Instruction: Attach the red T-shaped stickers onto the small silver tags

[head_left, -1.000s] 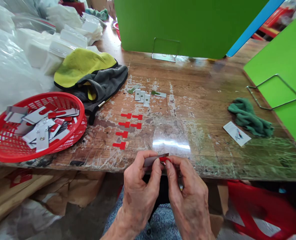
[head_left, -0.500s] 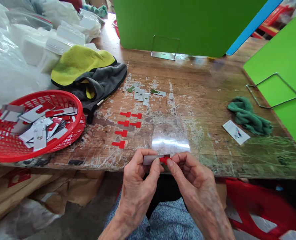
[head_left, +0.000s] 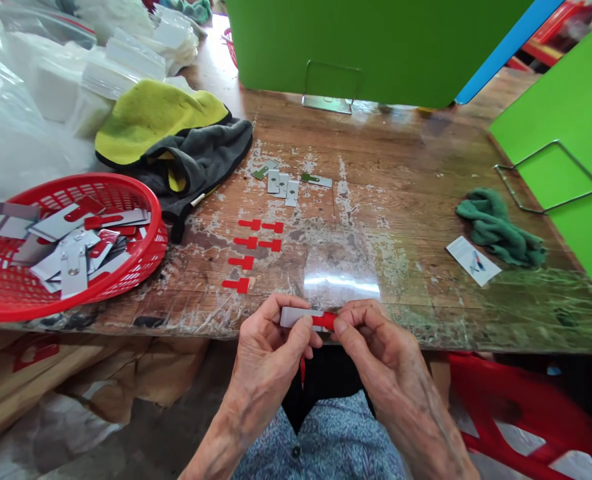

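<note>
A small grey metal plate (head_left: 296,316) with a red plastic tab (head_left: 325,321) at its right end is held just over the near edge of the desk (head_left: 406,200). The plate is pinched between thumb and fingers of the left hand (head_left: 269,357); the red tab is gripped by the fingertips of the right hand (head_left: 376,350). Six loose red tabs (head_left: 251,252) are laid out in rows on the desk just beyond, with a few grey plates (head_left: 282,183) farther back. A red basket (head_left: 136,263) of plates is set at the left, beside a yellow and grey cloth (head_left: 176,137). A green rag (head_left: 499,227) and a white card (head_left: 473,260) are seen at the right.
</note>
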{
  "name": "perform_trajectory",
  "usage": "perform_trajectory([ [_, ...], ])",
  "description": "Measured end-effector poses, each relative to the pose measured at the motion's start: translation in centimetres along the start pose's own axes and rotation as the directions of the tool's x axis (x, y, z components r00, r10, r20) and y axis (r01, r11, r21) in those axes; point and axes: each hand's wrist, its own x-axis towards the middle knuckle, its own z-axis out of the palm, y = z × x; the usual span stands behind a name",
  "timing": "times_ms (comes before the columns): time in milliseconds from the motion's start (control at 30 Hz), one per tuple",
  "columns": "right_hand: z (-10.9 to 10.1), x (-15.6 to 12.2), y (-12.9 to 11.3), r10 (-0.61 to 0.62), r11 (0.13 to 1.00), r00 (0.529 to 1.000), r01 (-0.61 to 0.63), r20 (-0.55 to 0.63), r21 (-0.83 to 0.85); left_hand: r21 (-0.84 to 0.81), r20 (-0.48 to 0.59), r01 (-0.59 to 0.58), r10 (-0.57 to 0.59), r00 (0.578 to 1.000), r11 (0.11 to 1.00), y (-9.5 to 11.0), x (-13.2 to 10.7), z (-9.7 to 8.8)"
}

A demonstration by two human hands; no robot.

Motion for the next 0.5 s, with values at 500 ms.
perform_trajectory([
  [500,0.5,0.1,-0.6,-0.01,0.998,0.998,0.007,-0.061,-0.057,0.022,0.0,-0.053,0.053,0.999,0.998,0.1,0.1,-0.1],
])
